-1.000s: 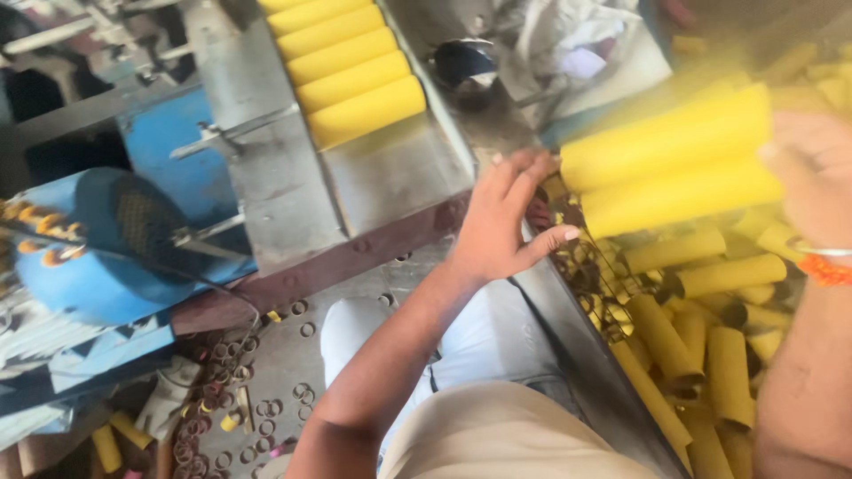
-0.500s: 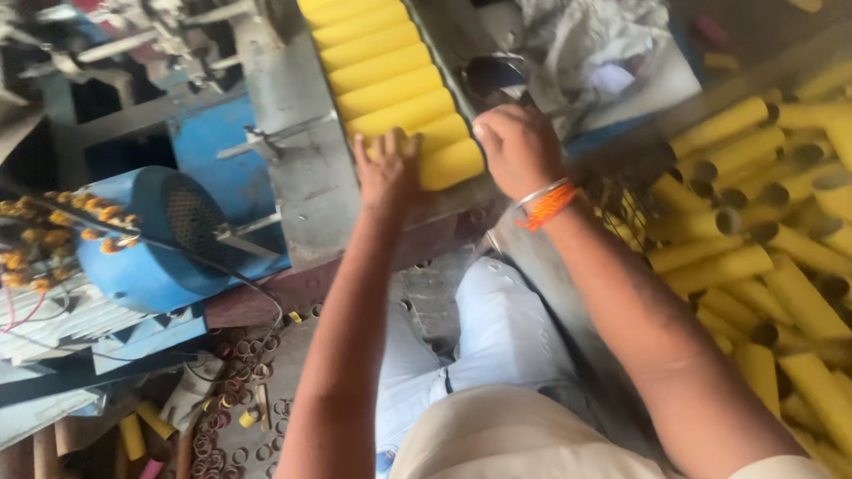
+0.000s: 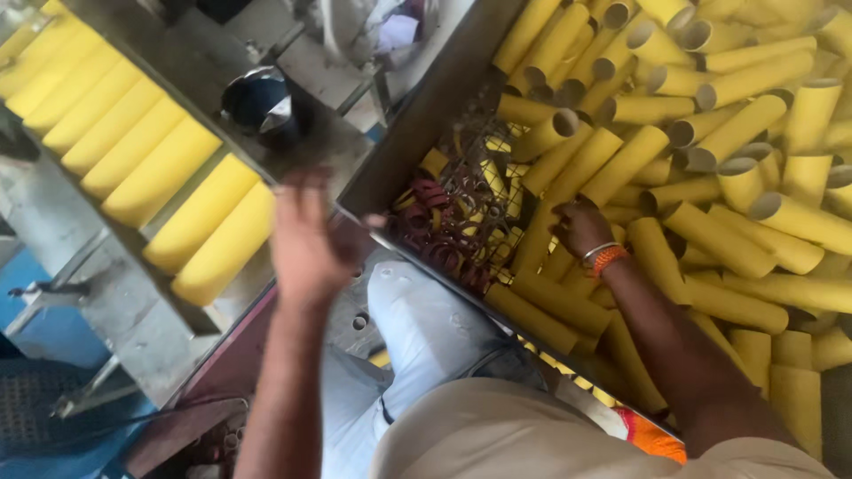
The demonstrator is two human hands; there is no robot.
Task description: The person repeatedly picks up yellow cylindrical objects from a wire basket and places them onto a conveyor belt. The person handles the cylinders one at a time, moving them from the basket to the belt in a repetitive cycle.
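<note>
About seven smooth yellow tubes (image 3: 160,173) lay in a row. The left hand (image 3: 306,239) hung wide, holding nothing. The right hand (image 3: 581,226) touched a big pile of hollow tubes (image 3: 737,177); its grip was hidden.

The left hand (image 3: 311,239) is smeared by motion blur, so its fingers cannot be made out, nor whether it holds anything. The right hand (image 3: 581,226) sinks its fingertips among the yellow tubes (image 3: 710,235), grip hidden. That pile runs off the top and right edges, and the tube row (image 3: 133,168) is cut off at the upper left.
</note>
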